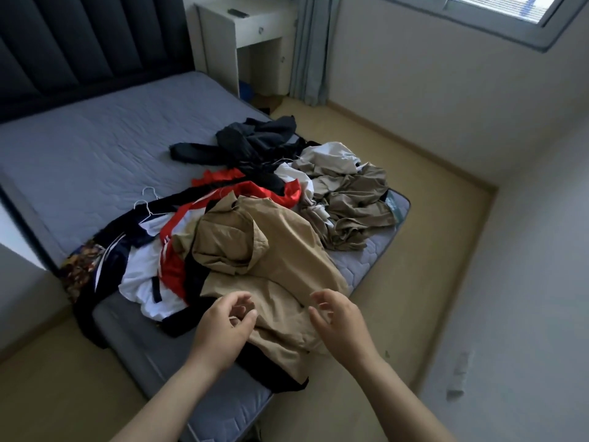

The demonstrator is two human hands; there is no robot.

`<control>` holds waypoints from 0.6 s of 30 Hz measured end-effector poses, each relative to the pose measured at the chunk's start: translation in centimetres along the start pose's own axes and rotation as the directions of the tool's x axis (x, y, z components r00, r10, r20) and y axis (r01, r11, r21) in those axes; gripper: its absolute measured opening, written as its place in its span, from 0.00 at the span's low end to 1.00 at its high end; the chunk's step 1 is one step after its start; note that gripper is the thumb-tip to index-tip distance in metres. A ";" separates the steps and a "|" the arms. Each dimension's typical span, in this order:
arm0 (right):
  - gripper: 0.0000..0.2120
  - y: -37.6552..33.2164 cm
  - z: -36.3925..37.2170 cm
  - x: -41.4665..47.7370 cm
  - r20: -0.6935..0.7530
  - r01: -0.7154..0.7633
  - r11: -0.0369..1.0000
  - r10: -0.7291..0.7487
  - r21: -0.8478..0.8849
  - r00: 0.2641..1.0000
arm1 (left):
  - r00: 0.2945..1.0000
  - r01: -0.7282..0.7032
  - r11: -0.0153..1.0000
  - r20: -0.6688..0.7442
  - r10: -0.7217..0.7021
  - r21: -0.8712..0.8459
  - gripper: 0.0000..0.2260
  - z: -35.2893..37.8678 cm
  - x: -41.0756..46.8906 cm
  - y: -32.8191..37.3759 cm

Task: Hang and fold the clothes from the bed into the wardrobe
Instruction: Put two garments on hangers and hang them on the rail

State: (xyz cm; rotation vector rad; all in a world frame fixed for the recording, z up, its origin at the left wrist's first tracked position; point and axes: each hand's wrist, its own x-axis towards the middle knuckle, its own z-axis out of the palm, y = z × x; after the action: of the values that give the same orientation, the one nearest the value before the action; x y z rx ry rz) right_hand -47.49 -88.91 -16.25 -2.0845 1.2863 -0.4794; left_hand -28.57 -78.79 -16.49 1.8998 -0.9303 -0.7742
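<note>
A heap of clothes lies on the foot of the bed [79, 148]. Nearest to me is a tan shirt [271, 256], spread over red, white and navy garments [165, 260]. Behind it lie crumpled khaki and beige clothes [350, 202] and a dark jacket [255, 138]. Two white wire hangers [146, 202] rest at the left of the heap. My left hand [223, 327] hovers over the shirt's near hem with its fingers loosely curled, holding nothing. My right hand [338, 317] hovers just to the right of it, its fingers relaxed and spread. No wardrobe is in view.
A dark padded headboard [79, 43] stands at the far left. A white bedside table [248, 30] and a grey curtain [312, 49] are at the back, with a window [497, 14] above right. Tan floor [398, 173] runs round the bed's right side up to the wall.
</note>
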 end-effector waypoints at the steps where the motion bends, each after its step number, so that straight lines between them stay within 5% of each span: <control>1: 0.10 -0.1 0.1 0.9 0.008 0.006 1.000 -0.006 -0.002 1.000 | 1.000 0.004 1.000 0.000 -0.004 0.004 0.11 -0.1 0.7 0.0; 11: 0.08 -0.7 3.6 11.8 0.160 0.089 0.996 -0.090 0.013 0.983 | 0.985 0.134 0.991 -0.102 -0.136 -0.025 0.10 -1.6 8.3 -2.0; 18: 0.11 1.0 8.0 21.4 0.414 0.200 0.979 -0.169 -0.033 0.894 | 0.919 0.282 0.953 -0.253 -0.302 -0.113 0.12 0.0 13.9 -4.6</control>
State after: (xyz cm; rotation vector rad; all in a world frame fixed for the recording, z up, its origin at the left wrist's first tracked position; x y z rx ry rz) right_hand -33.60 -105.64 -23.25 -2.2293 0.8764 -0.0600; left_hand -19.85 -88.79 -22.67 2.0415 -0.4495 -0.6893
